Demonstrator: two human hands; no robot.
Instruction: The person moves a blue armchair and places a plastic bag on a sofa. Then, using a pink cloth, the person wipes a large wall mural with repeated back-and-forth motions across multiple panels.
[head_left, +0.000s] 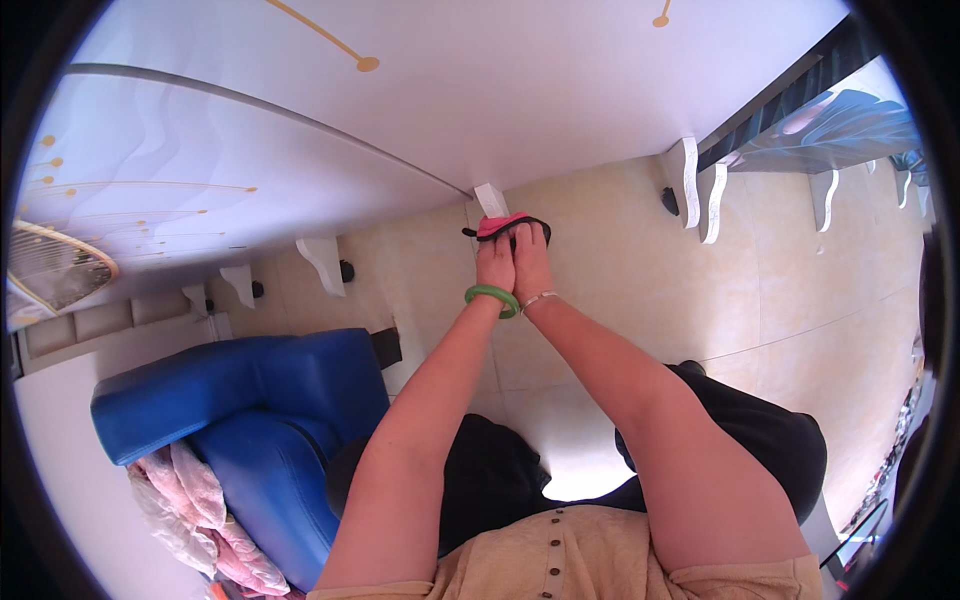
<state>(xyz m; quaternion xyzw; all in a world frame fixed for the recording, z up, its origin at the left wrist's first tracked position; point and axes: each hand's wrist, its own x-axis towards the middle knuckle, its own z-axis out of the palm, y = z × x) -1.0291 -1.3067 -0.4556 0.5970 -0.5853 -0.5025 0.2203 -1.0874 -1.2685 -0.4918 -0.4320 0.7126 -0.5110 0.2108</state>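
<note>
Both hands meet at a pink cloth (496, 223) with black edging, and their fingers are on it. My left hand (495, 266), below a green bangle (492, 298), grips the near left part of the cloth. Close against it, my right hand (532, 262) holds the right part; a thin silver-coloured bracelet (538, 300) circles that wrist. The cloth lies against the lower end of a white curved support foot (490, 199) under the pale partition panel (480, 90). The cloth hides the tip of the foot, and some fingertips are out of sight.
More white feet (322, 266) with black casters (346, 271) stand along the panels at left and right. A blue padded chair (225, 390) is at my left, with pink and white fabric (180, 487) beside it. Beige floor tiles (622, 247) lie below.
</note>
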